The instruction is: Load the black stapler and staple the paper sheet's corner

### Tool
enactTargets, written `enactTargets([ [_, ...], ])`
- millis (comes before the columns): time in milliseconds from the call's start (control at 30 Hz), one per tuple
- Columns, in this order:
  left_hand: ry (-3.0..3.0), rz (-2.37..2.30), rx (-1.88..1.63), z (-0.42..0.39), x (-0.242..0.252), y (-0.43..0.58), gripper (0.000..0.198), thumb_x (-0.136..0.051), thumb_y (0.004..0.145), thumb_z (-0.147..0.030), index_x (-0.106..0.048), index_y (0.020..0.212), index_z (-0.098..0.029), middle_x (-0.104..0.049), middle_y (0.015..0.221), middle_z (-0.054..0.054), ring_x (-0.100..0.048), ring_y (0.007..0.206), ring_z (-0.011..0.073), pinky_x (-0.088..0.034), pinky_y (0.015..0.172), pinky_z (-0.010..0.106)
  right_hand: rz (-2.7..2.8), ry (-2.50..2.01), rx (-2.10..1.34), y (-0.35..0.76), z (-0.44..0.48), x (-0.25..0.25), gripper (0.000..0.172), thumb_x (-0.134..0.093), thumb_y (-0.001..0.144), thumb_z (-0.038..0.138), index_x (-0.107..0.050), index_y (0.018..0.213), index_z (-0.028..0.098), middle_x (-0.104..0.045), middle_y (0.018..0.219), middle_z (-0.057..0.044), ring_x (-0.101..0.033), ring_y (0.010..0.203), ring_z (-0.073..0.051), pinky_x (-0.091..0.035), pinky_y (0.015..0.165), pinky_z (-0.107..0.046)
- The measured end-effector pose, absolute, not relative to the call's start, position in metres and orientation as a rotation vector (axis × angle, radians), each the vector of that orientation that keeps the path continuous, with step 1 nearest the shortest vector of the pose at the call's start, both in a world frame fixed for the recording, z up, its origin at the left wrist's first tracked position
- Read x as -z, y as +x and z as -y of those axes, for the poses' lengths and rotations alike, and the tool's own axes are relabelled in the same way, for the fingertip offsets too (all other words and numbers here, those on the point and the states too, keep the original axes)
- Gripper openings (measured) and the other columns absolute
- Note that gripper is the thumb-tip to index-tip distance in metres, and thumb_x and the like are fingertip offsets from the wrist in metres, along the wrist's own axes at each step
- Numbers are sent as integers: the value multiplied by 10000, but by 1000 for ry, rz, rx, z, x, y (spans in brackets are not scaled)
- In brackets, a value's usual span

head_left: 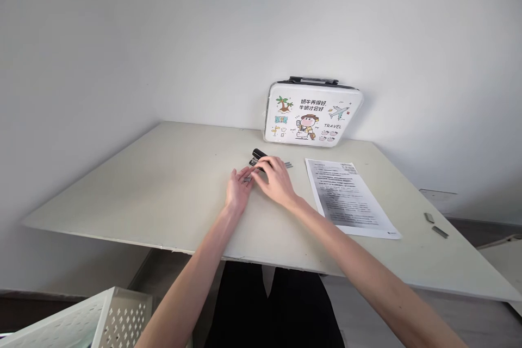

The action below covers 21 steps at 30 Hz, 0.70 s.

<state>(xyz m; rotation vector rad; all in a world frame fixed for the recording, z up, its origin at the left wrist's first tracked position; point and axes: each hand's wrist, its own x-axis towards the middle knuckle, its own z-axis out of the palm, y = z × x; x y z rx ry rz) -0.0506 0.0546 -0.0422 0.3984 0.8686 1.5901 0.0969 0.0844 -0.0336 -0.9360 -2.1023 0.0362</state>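
Note:
My left hand (237, 191) is turned palm up on the table, its fingers stretched out. A small grey metallic piece, which looks like staples (247, 179), lies on its fingers. Over it bends my right hand (278, 178), thumb and fingers drawn together at the left fingertips; what they pinch, if anything, is too small to make out. Just behind both hands is a black stapler (258, 154), partly covered by the right hand. Several grey staple strips (289, 165) lie beside it, beyond the right knuckles.
A printed sheet of paper (346, 201) lies right of my hands. A white cartoon-printed case (312, 114) stands against the wall at the back. Two more staple strips (440, 232) lie near the table's (142, 185) right edge. At lower left is a white perforated basket (122, 318).

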Motion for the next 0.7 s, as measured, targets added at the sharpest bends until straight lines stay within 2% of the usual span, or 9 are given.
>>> enactTargets([
  [167,501,-885,-1525,-53,41,-48,462,-347,1102,-411,-697,1112,-109,-754,1220,174,-712,1182,261,-505,1098,395,2191,-923,-35,89,-68,33,151,-716,951,308,-735,1079,230,-584,1338,-129,-511,1304,-321,-444,1109,-496],
  [267,557,-880,-1460,-50,38,-46,462,-363,1098,-431,-705,1077,-122,-750,1243,177,-713,1173,274,-522,1063,412,2161,-948,-56,95,-63,30,110,-687,965,259,-746,1057,241,-596,1328,-119,-531,1288,-309,-452,1113,-506],
  [367,593,-892,-1420,-49,35,-45,463,-362,1098,-454,-693,1058,-132,-749,1243,183,-726,1148,275,-538,1041,422,2103,-968,-84,121,-49,26,145,-629,1005,317,-736,1085,261,-601,1324,-116,-564,1261,-307,-474,1089,-520],
  [500,712,-1025,-1392,-51,33,-46,441,-344,1097,-438,-661,1048,-134,-760,1172,188,-756,1050,260,-564,1001,427,2089,-1072,-85,190,-22,28,176,-576,1029,353,-716,1090,266,-626,1283,-107,-618,1198,-293,-513,1027,-487],
  [600,780,-1074,-1367,-53,34,-42,391,-416,1074,-440,-652,1054,-128,-768,1049,167,-760,934,241,-574,942,410,2025,-1242,-90,260,-3,37,203,-523,1051,363,-691,1110,264,-646,1260,-97,-633,1193,-281,-507,1040,-464],
  [700,997,-1155,-1338,-52,36,-35,403,-492,1031,-523,-627,1062,-145,-750,955,125,-737,851,230,-575,858,389,1919,-1391,-62,335,11,48,276,-479,1062,423,-678,1153,255,-678,1228,-106,-651,1176,-282,-512,1035,-448],
])
